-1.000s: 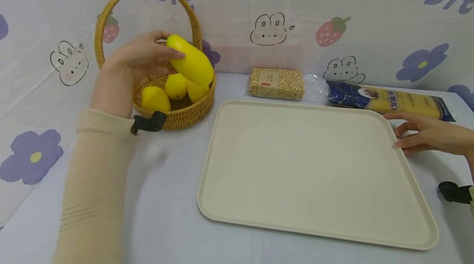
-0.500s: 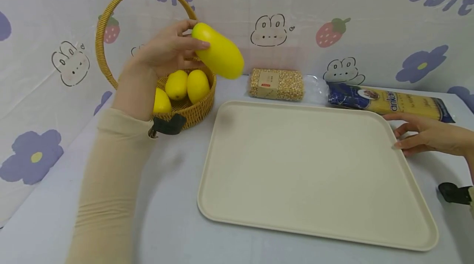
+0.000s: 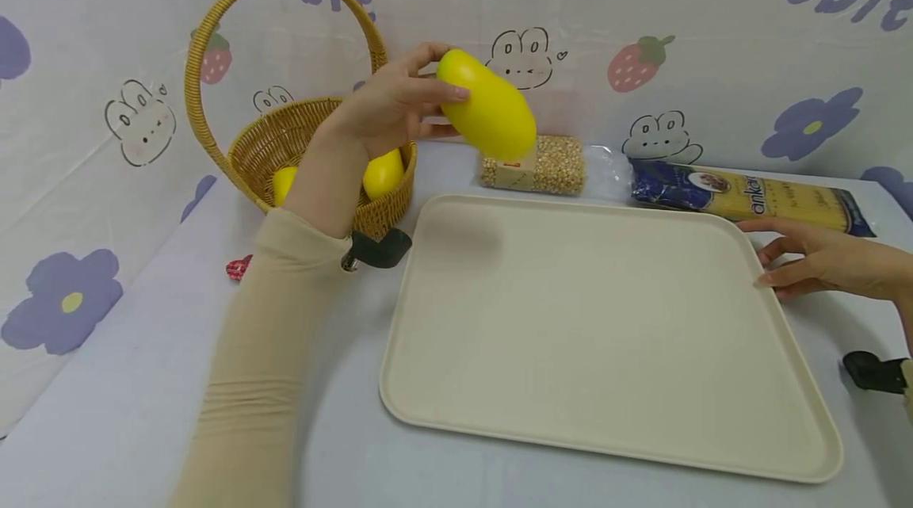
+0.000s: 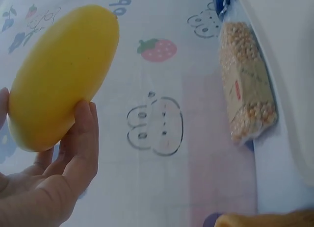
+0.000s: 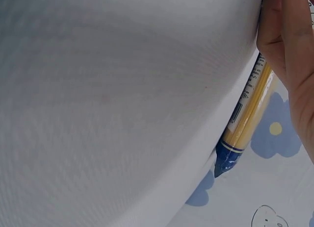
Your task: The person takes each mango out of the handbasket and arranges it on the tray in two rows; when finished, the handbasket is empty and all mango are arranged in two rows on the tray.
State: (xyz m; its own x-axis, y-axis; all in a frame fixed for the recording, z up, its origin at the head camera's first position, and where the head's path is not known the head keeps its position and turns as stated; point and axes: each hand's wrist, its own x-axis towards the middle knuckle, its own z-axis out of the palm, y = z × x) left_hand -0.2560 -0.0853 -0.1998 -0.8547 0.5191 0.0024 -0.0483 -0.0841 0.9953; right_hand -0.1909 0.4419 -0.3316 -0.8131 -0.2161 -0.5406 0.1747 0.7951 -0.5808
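Observation:
My left hand (image 3: 388,100) grips a smooth yellow mango (image 3: 490,108) by one end, thumb in front and fingers behind. In the head view the mango is raised between the basket and the tray's far left corner, overlapping a grain packet. It tilts down to the right; in the left wrist view it fills the upper left above the fingers. Behind my forearm stands a wicker basket (image 3: 281,131) with yellow fruit (image 3: 383,175) in it, partly hidden. My right hand (image 3: 830,258) touches the right rim of a large beige tray (image 3: 606,334) with loosely bent fingers.
A clear bag of grain (image 3: 559,163) lies behind the tray. To its right is a packet of spaghetti (image 3: 785,195), partly under my right fingers in view. A small red patterned thing (image 3: 238,267) shows left of my sleeve. A printed cloth hangs behind.
My left hand has carried the mango rightward, out from over the basket to near the tray's far left corner. The small red thing has come into view. My right hand stays at the rim.

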